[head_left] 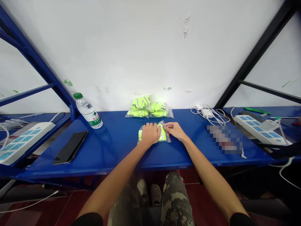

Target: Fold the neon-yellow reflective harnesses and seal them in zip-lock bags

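A clear zip bag with a red-striped seal holds folded neon-yellow reflective fabric and lies flat on the blue shelf top. My left hand presses down on the bag and hides most of it. My right hand is at the bag's upper right, its thumb and fingertips pinched on the sealed edge. Just behind them lie several similar bags of neon-yellow reflective fabric in a small pile.
A water bottle lies at the left, near a black phone and a white power strip. On the right are a white charger with tangled cables, a pixelated patch and another power strip.
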`<state>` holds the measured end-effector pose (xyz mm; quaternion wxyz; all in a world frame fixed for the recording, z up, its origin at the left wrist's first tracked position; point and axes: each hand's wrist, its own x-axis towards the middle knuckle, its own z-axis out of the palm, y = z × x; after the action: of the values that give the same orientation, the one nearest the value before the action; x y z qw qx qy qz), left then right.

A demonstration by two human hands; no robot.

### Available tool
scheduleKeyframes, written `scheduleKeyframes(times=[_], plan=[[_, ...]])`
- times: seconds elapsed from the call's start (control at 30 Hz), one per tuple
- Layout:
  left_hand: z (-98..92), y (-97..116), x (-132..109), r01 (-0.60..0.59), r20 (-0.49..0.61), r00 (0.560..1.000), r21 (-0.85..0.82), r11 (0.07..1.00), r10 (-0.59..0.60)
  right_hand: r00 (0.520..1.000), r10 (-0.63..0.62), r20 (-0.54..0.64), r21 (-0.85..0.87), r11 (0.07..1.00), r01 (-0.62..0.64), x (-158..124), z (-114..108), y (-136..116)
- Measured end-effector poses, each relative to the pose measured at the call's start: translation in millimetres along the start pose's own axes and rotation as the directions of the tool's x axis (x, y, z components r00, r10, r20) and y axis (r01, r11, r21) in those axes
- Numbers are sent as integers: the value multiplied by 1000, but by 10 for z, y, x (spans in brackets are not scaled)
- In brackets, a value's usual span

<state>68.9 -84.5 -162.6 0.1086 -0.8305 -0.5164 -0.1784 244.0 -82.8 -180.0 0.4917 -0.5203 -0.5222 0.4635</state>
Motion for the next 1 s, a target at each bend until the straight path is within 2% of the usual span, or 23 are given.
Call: scheduleKeyframes(times=[0.1,0.17,0.23,0.33,0.4,0.5,0.57,0.73,0.87,1.0], plan=[[1,-31,27,4,17,1000,-33,999,-4,980,175,96,186,964,-190,-102,-92,-59],[-36,-61,47,-24,20,999,-81,996,26,965,236,113,259,931,-258,-184,-128,-85],[-115,-75,54,-65,-41,997,-125,990,60,963,255,88,306,913,-270,-255,-133,-96],[-304,-35,17,-69,-165,985,-155,986,43,966,252,52,350,902,-254,-324,-79,-117],[-445,24,-40,-46,-112,993,-212,976,23,968,243,56,376,893,-246,-346,-6,-151],[-612,99,-136,14,95,995,-325,945,18,973,212,90,411,882,-230,-366,141,-220],[-683,101,-185,58,170,985,-373,926,7,976,187,115,433,874,-219,-383,244,-265],[-820,-60,-235,98,223,975,-472,876,11,986,67,152,478,868,-132,-479,437,-384],[-967,-195,-244,56,280,953,-548,835,120,980,-44,192,467,883,-52,-579,500,-519],[-1051,-219,-270,-3,239,957,-554,832,163,974,-66,215,456,889,-40,-644,525,-602]])
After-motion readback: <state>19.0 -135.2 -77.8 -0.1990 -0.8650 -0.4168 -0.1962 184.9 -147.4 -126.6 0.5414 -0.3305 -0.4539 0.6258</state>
